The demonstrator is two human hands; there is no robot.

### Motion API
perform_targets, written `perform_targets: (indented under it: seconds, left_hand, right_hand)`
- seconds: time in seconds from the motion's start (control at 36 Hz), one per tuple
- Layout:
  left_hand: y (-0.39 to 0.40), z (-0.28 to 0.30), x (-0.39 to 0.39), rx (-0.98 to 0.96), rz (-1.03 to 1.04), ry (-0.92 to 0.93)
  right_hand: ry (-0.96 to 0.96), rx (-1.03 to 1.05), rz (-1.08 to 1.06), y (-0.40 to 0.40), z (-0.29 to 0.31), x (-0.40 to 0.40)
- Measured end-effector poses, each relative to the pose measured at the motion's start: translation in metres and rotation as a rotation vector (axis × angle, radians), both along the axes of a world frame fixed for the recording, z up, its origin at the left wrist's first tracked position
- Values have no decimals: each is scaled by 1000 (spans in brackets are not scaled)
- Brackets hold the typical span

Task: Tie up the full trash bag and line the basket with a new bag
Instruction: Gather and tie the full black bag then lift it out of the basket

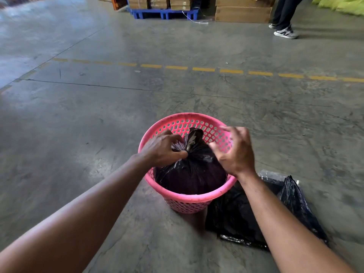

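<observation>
A pink perforated basket stands on the concrete floor and holds a full black trash bag. The bag's neck is gathered into a twisted tuft that sticks up at the middle. My left hand pinches the gathered neck from the left. Just right of the tuft hovers my right hand, fingers spread and curled, holding nothing. A flat, loose black bag lies on the floor to the right of the basket, partly hidden by my right forearm.
A dashed yellow line crosses the floor beyond the basket. Farther back stand a blue pallet with cardboard boxes and more boxes. A person's legs and sneakers are at the far right.
</observation>
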State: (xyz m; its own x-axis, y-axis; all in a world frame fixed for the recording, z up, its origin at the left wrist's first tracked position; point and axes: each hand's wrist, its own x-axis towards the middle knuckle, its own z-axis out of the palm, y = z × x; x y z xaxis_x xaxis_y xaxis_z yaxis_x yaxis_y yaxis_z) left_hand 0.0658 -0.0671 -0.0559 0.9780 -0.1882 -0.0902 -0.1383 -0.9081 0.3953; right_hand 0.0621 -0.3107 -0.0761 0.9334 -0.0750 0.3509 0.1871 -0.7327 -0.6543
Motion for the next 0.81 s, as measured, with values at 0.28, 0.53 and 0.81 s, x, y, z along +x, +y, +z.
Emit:
perform_targets:
  seconds: [0.28, 0.53, 0.81]
  left_hand:
    - [-41, -26, 10, 143, 14, 95]
    - [-20, -8, 17, -107, -137, -263]
    - [19, 130, 26, -143, 25, -613]
  right_hand:
    - [336, 296, -461, 3, -32, -41]
    - [276, 302, -539, 6, -30, -41]
    - [339, 299, -478, 8, -13, -52]
